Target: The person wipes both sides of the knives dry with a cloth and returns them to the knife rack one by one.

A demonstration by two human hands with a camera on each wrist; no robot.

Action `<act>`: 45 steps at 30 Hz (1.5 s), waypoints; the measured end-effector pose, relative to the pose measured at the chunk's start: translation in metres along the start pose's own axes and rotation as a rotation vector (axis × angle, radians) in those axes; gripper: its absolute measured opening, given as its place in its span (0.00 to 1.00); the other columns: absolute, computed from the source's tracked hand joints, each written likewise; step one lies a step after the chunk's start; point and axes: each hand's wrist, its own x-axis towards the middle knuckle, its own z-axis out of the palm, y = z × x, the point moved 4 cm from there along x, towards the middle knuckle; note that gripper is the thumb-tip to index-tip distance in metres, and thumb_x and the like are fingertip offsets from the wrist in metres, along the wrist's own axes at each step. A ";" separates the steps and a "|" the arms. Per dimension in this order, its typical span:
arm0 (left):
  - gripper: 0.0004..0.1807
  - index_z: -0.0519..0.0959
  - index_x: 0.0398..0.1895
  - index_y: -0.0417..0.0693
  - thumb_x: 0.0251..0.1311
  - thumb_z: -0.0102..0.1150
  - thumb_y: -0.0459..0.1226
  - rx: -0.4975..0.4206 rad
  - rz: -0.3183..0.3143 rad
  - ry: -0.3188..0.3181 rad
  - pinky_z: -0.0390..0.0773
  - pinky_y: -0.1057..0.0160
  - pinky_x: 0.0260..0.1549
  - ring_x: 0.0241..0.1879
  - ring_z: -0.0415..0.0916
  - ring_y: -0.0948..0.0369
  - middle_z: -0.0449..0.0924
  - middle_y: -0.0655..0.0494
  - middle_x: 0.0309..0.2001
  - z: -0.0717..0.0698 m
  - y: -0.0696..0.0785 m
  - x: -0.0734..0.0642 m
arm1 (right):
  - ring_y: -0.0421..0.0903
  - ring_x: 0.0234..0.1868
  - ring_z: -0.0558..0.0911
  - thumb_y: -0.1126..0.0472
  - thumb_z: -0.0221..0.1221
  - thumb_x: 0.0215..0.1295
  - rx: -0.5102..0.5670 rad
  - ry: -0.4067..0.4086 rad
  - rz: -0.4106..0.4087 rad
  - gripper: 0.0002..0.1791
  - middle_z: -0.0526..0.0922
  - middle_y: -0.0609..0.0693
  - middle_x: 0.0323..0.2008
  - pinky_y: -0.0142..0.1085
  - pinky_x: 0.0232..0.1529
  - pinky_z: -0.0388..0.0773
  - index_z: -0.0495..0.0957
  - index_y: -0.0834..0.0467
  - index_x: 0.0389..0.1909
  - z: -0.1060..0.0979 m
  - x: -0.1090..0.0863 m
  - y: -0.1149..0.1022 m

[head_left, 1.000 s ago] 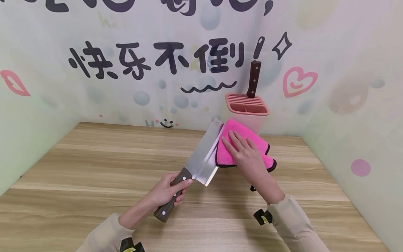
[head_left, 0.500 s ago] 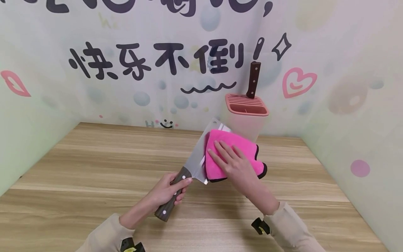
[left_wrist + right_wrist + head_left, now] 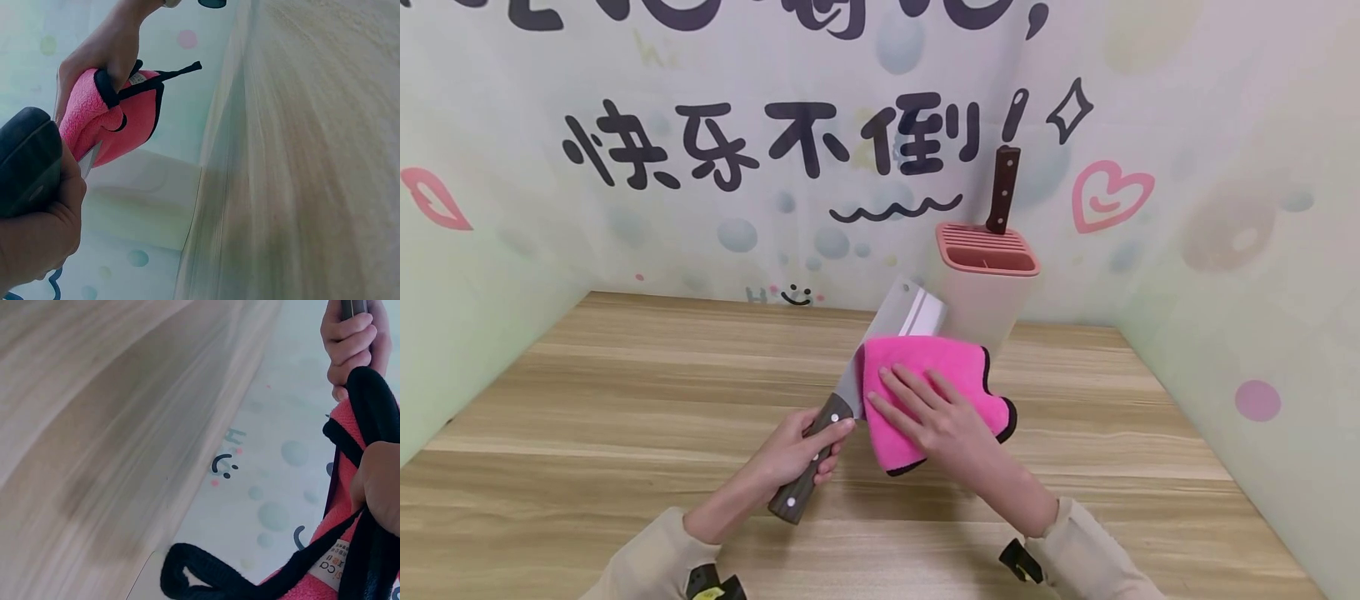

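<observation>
My left hand [image 3: 793, 454] grips the dark riveted handle of a cleaver [image 3: 891, 317], its wide steel blade slanting up and away to the right. A folded pink cloth [image 3: 925, 353] with black edging covers the blade's lower part near the handle. Spread over the cloth is my right hand [image 3: 953, 425], fingers on top. In the left wrist view its thumb hooks under the cloth [image 3: 134, 128], and a corner of the blade [image 3: 89, 159] pokes out below. A black loop [image 3: 206, 569] and a white label [image 3: 331, 565] hang from the cloth in the right wrist view.
Behind the blade tip a pale knife block [image 3: 981, 300] with a pink slotted top stands against the printed wall sheet [image 3: 700, 225]. One brown-handled knife [image 3: 1003, 190] sticks up from it. The wood-grain table [image 3: 662, 375] runs below both hands.
My right hand and the cloth have slid down the blade toward the handle, left and nearer to me. More of the blade's far end shows. My left hand has barely moved.
</observation>
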 end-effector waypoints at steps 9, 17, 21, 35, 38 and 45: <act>0.16 0.64 0.27 0.39 0.62 0.49 0.44 0.007 -0.015 0.017 0.67 0.72 0.12 0.12 0.63 0.67 0.65 0.57 0.15 -0.002 -0.001 0.000 | 0.50 0.61 0.66 0.68 0.42 0.65 -0.035 0.022 -0.064 0.21 0.68 0.55 0.59 0.44 0.57 0.66 0.70 0.53 0.57 -0.001 -0.001 -0.008; 0.17 0.64 0.27 0.39 0.61 0.49 0.44 0.012 -0.025 0.027 0.67 0.72 0.12 0.12 0.62 0.67 0.65 0.57 0.15 -0.003 -0.001 0.000 | 0.50 0.62 0.64 0.69 0.45 0.60 0.008 0.001 -0.080 0.23 0.66 0.56 0.60 0.45 0.59 0.64 0.69 0.54 0.57 -0.001 -0.002 -0.009; 0.16 0.64 0.27 0.39 0.62 0.49 0.44 0.005 -0.019 0.024 0.67 0.72 0.12 0.12 0.62 0.67 0.65 0.57 0.15 -0.002 -0.001 0.000 | 0.50 0.62 0.62 0.69 0.58 0.51 0.044 -0.034 -0.063 0.30 0.65 0.56 0.61 0.45 0.59 0.63 0.67 0.55 0.58 -0.002 -0.001 -0.007; 0.16 0.64 0.26 0.38 0.62 0.49 0.43 0.029 0.009 -0.015 0.68 0.72 0.11 0.11 0.63 0.67 0.66 0.57 0.15 0.001 -0.001 -0.001 | 0.51 0.62 0.63 0.69 0.63 0.49 0.073 -0.070 0.059 0.34 0.66 0.55 0.60 0.44 0.57 0.66 0.66 0.55 0.60 0.003 0.000 0.016; 0.16 0.64 0.26 0.37 0.62 0.48 0.42 0.040 0.019 -0.021 0.68 0.72 0.11 0.11 0.64 0.67 0.66 0.57 0.15 0.001 -0.001 -0.001 | 0.52 0.62 0.63 0.69 0.64 0.48 0.094 -0.067 0.089 0.34 0.66 0.56 0.60 0.44 0.57 0.66 0.66 0.55 0.59 0.005 -0.001 0.023; 0.18 0.64 0.32 0.32 0.62 0.49 0.42 0.062 0.017 -0.022 0.68 0.71 0.11 0.12 0.64 0.67 0.66 0.57 0.17 0.002 -0.001 -0.001 | 0.53 0.61 0.64 0.75 0.60 0.46 0.135 -0.018 0.141 0.33 0.68 0.58 0.58 0.44 0.56 0.66 0.68 0.58 0.58 0.009 -0.003 0.038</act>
